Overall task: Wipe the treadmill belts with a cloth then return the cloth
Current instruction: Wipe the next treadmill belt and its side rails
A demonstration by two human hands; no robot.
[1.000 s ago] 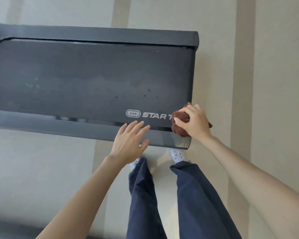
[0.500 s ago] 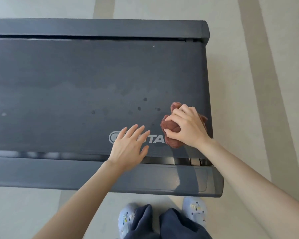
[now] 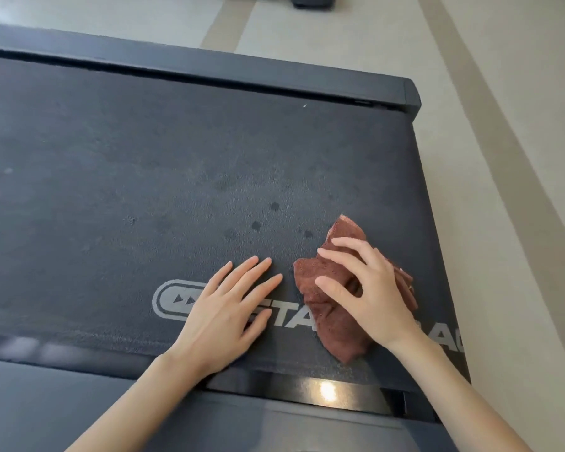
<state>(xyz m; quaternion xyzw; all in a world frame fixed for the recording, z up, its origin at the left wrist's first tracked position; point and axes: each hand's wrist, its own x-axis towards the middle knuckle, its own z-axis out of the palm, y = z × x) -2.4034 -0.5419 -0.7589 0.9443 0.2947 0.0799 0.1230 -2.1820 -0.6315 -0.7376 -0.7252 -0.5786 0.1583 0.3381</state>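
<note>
The dark grey treadmill belt (image 3: pixel 144 174) fills most of the view, with a white logo near its front edge and a few dark wet spots (image 3: pixel 256 226) in the middle. A crumpled reddish-brown cloth (image 3: pixel 340 337) lies on the belt near its right end. My right hand (image 3: pixel 372 288) rests on top of the cloth with fingers spread, pressing it onto the belt. My left hand (image 3: pixel 222 314) lies flat on the belt just left of the cloth, covering part of the logo.
The treadmill's near side rail (image 3: pixel 79 402) runs along the bottom and the far rail (image 3: pixel 209 66) along the top. Beige striped floor (image 3: pixel 503 158) lies to the right. A dark object (image 3: pixel 310 0) sits at the top edge.
The view has dropped closer to the belt. My right hand has loosened from gripping the cloth to spreading its fingers over it, a little farther onto the belt. My left hand now lies on the belt.
</note>
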